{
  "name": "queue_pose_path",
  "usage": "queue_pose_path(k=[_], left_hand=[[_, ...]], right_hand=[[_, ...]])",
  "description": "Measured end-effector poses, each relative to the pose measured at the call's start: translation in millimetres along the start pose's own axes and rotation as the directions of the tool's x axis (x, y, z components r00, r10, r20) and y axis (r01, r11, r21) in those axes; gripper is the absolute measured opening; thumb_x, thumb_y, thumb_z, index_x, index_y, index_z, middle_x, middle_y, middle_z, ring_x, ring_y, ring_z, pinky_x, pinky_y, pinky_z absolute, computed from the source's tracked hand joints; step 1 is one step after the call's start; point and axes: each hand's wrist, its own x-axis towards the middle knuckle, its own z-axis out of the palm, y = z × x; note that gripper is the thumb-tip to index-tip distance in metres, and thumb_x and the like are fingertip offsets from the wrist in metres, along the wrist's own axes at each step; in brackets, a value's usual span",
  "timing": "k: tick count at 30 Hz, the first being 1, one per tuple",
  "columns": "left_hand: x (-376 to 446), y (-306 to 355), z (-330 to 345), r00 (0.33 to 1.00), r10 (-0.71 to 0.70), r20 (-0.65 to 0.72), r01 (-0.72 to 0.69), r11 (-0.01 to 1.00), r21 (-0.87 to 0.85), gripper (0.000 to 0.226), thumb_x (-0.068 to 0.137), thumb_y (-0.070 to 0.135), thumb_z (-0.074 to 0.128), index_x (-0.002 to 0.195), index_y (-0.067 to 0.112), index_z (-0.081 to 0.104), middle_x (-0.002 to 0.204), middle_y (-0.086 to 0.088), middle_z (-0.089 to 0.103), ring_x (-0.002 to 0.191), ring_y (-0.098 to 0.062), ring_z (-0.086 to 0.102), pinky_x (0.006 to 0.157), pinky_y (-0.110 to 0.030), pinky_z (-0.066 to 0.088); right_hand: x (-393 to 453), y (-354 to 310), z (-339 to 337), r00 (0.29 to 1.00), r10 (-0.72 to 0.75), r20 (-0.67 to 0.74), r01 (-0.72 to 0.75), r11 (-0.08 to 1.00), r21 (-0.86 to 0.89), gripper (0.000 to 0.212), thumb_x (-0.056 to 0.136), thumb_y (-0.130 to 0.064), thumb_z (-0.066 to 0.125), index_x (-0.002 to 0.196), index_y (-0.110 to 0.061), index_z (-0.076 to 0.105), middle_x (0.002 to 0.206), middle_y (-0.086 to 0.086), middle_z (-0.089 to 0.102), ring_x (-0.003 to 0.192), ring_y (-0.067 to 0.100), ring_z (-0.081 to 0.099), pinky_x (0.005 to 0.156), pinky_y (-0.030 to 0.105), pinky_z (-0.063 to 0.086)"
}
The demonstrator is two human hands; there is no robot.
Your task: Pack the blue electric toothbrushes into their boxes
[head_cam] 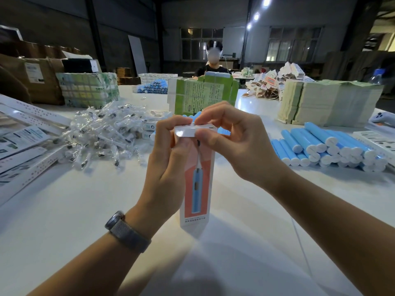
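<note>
The box [197, 184] stands upright at centre frame on the white table [64, 231], bottom end down, top flap up near mid-frame. It's thin printed card w/ a toothbrush pic on the front: prob. light, stiff along the edges but easy to dent on the flat faces, and the flap will crease if forced. Best held by the side edges near the top, not squeezed across the face. Left hand [168, 159] wraps the box's upper left side, fingers curled round it, thumb up at the flap. Right hand [233, 144] comes in from the right, thumb + forefinger pinching the white top flap [188, 131], other fingers loosely bent above it. So the flap sits between both thumbs, box body below the fingers. Can't tell if a brush is inside already. Loose blue toothbrush handles [327, 146] are stacked at right of frame, well apart from the hands; bagged brush heads [102, 133] are piled at left. Handles look smooth plastic, prob. roll easily.
</note>
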Motion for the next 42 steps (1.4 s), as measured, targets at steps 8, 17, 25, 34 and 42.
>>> queue_pose_path(k=[8, 17, 25, 34, 42], left_hand=[[2, 1, 2, 0.997, 0.073, -0.01, -0.072, 0.994, 0.083, 0.013, 0.104, 0.03, 0.037, 0.113, 0.035, 0.044, 0.095, 0.016, 0.061, 0.08, -0.009, 0.066, 0.064, -0.024, 0.055], [2, -2, 3, 0.999, 0.041, 0.021, -0.041, 0.998, 0.037, 0.019, 0.102, 0.033, 0.04, 0.12, 0.028, 0.041, 0.095, 0.01, 0.066, 0.077, -0.007, 0.067, 0.067, -0.021, 0.052], [0, 4, 6, 0.998, 0.052, 0.025, -0.052, 0.999, 0.012, 0.02, 0.103, 0.034, 0.038, 0.123, 0.035, 0.039, 0.106, -0.005, 0.062, 0.082, -0.036, 0.065, 0.068, -0.062, 0.054], [0, 5, 2, 0.992, 0.108, 0.07, -0.112, 0.992, 0.056, 0.027, 0.104, 0.029, 0.034, 0.131, 0.034, 0.034, 0.101, -0.005, 0.063, 0.079, -0.028, 0.064, 0.068, -0.045, 0.056], [6, 8, -8, 0.967, 0.181, 0.178, -0.228, 0.927, 0.298, 0.022, 0.105, 0.029, 0.028, 0.126, 0.035, 0.032, 0.079, -0.015, 0.058, 0.059, -0.029, 0.057, 0.05, -0.048, 0.045]], right_hand=[[2, -4, -1, 0.997, -0.057, 0.055, 0.059, 0.998, -0.029, 0.022, 0.092, -0.005, 0.061, 0.107, -0.019, 0.069, 0.104, 0.007, 0.057, 0.103, 0.021, 0.058, 0.076, 0.024, 0.051], [4, -12, -6, 0.991, -0.119, 0.057, 0.127, 0.978, -0.168, 0.021, 0.092, -0.004, 0.06, 0.103, -0.018, 0.069, 0.092, 0.011, 0.057, 0.091, 0.024, 0.06, 0.07, 0.03, 0.053], [9, -23, -10, 0.982, -0.179, 0.06, 0.188, 0.954, -0.232, 0.019, 0.089, -0.003, 0.063, 0.1, -0.016, 0.071, 0.083, -0.006, 0.058, 0.081, 0.014, 0.062, 0.068, 0.022, 0.051], [12, -32, -15, 0.978, -0.188, 0.089, 0.207, 0.933, -0.294, 0.02, 0.088, -0.004, 0.065, 0.098, -0.021, 0.069, 0.082, -0.011, 0.064, 0.078, 0.013, 0.066, 0.066, 0.017, 0.052], [20, -40, -31, 0.974, -0.066, 0.215, 0.137, 0.933, -0.333, 0.016, 0.089, -0.002, 0.067, 0.096, -0.016, 0.072, 0.081, -0.011, 0.069, 0.076, 0.01, 0.071, 0.057, 0.021, 0.056]])
